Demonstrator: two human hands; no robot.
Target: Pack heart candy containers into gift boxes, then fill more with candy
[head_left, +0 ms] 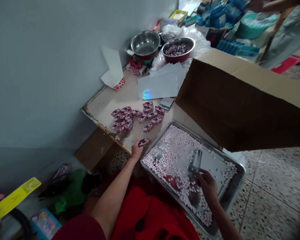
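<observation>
My left hand [137, 150] is closed on a small red-and-white printed box [144, 142] at the table's near edge. Past it, several similar small boxes [126, 116] stand in a loose group, dark round spots on their tops. My right hand [208, 182] grips a clear plastic scoop [196, 161] over the metal tray [236, 173]. Small pale pink, tablet-like pieces [172, 140] cover much of the tray, thickest on its left side. Whether the scoop holds any pieces I cannot make out.
A large open cardboard box [250, 80] leans over the tray's far right side. Silvery sheets [160, 85] and a small scale-like device [166, 103] lie on the table [97, 103]. Behind are two steel bowls [145, 45] and a person's arm [277, 5].
</observation>
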